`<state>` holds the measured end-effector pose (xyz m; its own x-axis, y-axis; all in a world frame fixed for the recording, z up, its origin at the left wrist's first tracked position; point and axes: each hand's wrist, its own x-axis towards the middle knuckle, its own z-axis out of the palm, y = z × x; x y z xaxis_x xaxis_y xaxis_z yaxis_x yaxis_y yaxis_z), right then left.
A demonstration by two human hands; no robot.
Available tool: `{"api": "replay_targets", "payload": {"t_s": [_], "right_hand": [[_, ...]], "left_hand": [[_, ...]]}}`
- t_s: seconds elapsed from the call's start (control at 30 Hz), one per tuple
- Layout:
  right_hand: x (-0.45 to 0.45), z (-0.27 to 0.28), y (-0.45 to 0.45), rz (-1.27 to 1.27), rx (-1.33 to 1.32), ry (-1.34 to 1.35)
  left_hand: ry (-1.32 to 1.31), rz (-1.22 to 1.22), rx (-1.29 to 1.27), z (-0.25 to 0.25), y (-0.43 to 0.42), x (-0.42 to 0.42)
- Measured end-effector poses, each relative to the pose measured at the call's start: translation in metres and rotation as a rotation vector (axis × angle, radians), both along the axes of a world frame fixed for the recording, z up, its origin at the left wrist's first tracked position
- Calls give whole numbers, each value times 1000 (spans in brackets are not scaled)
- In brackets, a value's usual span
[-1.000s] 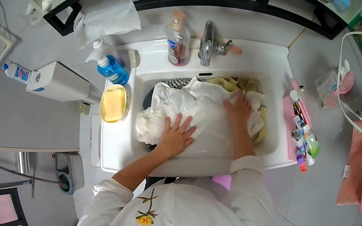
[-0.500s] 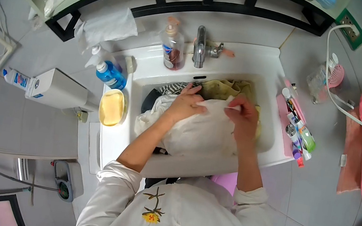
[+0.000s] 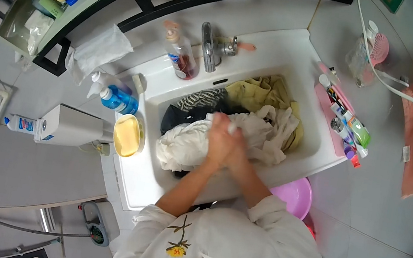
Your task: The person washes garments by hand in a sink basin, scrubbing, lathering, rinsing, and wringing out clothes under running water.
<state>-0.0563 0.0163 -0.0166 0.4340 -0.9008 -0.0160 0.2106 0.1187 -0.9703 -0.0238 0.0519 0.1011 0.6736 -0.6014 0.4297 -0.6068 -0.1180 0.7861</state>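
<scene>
Both hands meet over the middle of the white sink (image 3: 316,62), pressed together and blurred. My left hand (image 3: 219,141) and my right hand (image 3: 236,149) are closed around a bit of white cloth that shows between the fingers. The white garment (image 3: 184,147) lies bunched in the basin on both sides of them. Behind it are a striped cloth (image 3: 203,100), a dark cloth (image 3: 178,118) and a yellow-green cloth (image 3: 259,93).
The faucet (image 3: 209,47) and a pump bottle (image 3: 180,56) stand at the sink's back. On the left are a blue bottle (image 3: 119,100) and yellow soap (image 3: 127,135) in a dish. A pink toiletries holder (image 3: 328,119) sits right; a purple basin (image 3: 296,196) is below.
My hands have come together from apart. The white garment, spread out before, is now bunched, uncovering more of the dark and yellow-green cloths. The view has turned and shifted.
</scene>
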Motion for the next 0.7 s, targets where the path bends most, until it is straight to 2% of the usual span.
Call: {"api": "replay_targets", "payload": {"t_s": [0.07, 0.13, 0.2, 0.23, 0.27, 0.3, 0.37, 0.4, 0.47, 0.5, 0.53, 0.6, 0.7], "right_hand": [[-11, 65, 8, 27, 891, -223], [-15, 58, 14, 11, 335, -109], [-21, 42, 5, 14, -35, 48], [-28, 34, -7, 36, -123, 153], [-27, 26, -12, 48, 23, 125], [-26, 27, -17, 50, 170, 96], [-21, 66, -10, 35, 940, -220], [-18, 79, -11, 35, 851, -198], [-15, 98, -15, 23, 679, -164], [-21, 100, -30, 84, 505, -18], [-27, 108, -41, 145, 332, 17], [-39, 128, -59, 268, -21, 104], [-46, 148, -71, 318, -231, 205]], "left_hand": [[50, 60, -11, -13, 0, 14], [47, 38, 19, -2, 2, 16], [-13, -49, -67, 1, 6, -9], [-54, -127, -118, -2, 9, -25], [-98, -203, -174, -4, 11, -33], [-200, -63, -190, -24, 4, -17], [35, 89, -42, -37, 4, 24], [148, 164, 30, -37, 8, 44], [149, 114, -72, -28, 17, 68], [274, 90, -79, -23, 22, 79], [400, 68, -82, -17, 27, 90], [280, -24, -54, 38, 34, 93], [-21, -91, -12, 86, 42, 83]]}}
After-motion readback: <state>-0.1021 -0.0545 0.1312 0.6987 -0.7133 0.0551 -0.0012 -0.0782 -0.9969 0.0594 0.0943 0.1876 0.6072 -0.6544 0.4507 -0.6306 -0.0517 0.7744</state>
